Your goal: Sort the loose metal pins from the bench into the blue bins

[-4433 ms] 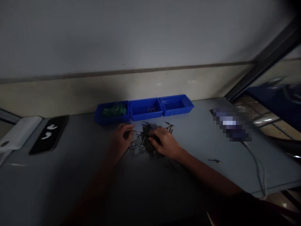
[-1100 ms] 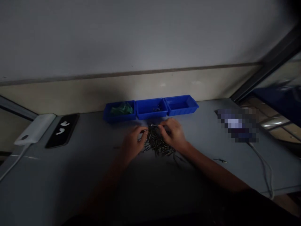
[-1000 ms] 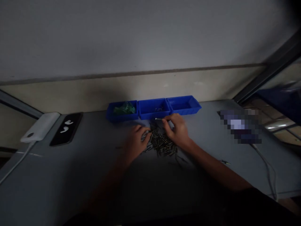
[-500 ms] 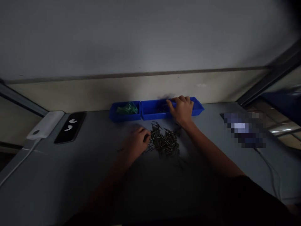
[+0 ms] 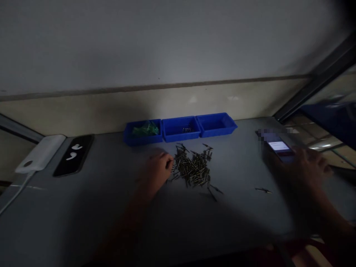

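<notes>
A heap of small dark metal pins [image 5: 191, 168] lies on the grey table [image 5: 83, 207], just in front of a row of blue bins. My left hand [image 5: 155, 172] rests on the table at the heap's left edge, fingers curled; whether it pinches a pin I cannot tell. My right hand [image 5: 308, 163] is blurred at the far right, fingers spread, over a phone [image 5: 278, 148] with a lit screen. The left bin [image 5: 143, 131] holds green pieces, the middle bin [image 5: 180, 128] a few pins, the right bin [image 5: 216, 124] looks bare.
A black case with two white earbuds [image 5: 72, 154] and a white power bank [image 5: 39, 152] with a cable lie at the left. One stray pin [image 5: 263, 190] lies right of the heap. A wall runs behind the bins; the table's edge is at the right.
My right hand has left the middle bin and swung right to the phone. My left hand has stayed by the heap. The camera has tilted slightly.
</notes>
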A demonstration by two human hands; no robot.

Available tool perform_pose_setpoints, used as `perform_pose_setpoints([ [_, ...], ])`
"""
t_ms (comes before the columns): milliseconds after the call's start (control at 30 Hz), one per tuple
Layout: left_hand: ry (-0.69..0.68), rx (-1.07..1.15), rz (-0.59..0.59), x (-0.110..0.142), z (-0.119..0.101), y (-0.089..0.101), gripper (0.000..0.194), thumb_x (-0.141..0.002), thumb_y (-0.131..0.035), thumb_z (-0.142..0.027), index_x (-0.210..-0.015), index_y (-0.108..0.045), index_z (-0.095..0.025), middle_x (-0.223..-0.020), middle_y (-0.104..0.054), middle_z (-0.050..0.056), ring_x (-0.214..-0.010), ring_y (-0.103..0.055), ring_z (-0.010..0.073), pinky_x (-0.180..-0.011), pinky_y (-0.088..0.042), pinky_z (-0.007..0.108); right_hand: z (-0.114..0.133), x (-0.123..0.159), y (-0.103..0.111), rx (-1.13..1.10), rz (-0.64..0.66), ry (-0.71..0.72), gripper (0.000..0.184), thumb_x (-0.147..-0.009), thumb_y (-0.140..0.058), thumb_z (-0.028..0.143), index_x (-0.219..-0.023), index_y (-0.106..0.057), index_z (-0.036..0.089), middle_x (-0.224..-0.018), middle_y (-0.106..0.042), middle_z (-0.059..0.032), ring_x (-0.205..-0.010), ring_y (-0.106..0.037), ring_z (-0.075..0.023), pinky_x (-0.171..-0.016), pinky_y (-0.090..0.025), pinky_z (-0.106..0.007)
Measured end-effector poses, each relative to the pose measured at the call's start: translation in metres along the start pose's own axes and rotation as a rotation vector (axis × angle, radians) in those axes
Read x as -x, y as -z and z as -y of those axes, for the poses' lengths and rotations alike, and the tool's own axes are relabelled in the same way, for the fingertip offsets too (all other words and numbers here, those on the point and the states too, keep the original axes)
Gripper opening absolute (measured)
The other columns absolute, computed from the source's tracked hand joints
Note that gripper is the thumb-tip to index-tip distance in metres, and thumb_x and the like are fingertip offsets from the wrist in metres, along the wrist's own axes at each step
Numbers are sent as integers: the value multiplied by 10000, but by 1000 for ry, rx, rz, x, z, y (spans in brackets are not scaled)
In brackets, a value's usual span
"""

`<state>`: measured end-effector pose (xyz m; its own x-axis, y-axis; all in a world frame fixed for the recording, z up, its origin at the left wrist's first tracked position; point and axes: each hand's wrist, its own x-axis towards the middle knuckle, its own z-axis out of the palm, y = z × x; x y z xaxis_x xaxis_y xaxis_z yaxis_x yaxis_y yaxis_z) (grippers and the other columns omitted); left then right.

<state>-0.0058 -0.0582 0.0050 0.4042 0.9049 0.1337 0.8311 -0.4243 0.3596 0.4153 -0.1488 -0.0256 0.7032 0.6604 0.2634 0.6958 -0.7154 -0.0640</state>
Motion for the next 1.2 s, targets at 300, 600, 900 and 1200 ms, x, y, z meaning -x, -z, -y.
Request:
perform_pose_setpoints([
  [300, 13, -24, -10, -1, 3, -1, 80, -808, -534, -203, -807, -613, -190, -826, -621, 29, -805, -562, 171, -712, -391, 275, 0, 6, -3, -23, 61, 35, 695, -771, -281, 718, -1274, -474, 279, -1369, -263, -213, -1254, -269, -425, -920, -239, -565],
  [600, -8, -30, -36, -1, 8, -3, 78, -816, -517, -202, -769, -576, -183, -814, -610, 33, -822, -560, 173, -733, -398, 274, -9, -6, -20, -40, 29, 49, 665, -750, -462, 651, -1300, -472, 277, -1356, -296, -243, -1229, -289, -447, -847, -230, -580],
  [900, 4, 179, -97, -2, 6, -5, 138, -839, -477, -193, -896, -601, -170, -879, -632, 61, -836, -588, 181, -755, -444, 292, -12, -9, -29, -70, -119, 105, 663, -678, -590, 618, -1206, -561, 218, -1274, -403, -274, -1189, -337, -453, -795, -258, -593],
  [1200, 280, 967, -82, -6, -8, 7, 226, -791, -581, -303, -953, -670, -174, -851, -673, 43, -794, -641, 155, -726, -514, 241, 128, 66, 52, -604, -142, 904, 336, -823, -546, 378, -1088, -554, 171, -1009, -609, -110, -1071, -497, -274, -874, -385, -428],
])
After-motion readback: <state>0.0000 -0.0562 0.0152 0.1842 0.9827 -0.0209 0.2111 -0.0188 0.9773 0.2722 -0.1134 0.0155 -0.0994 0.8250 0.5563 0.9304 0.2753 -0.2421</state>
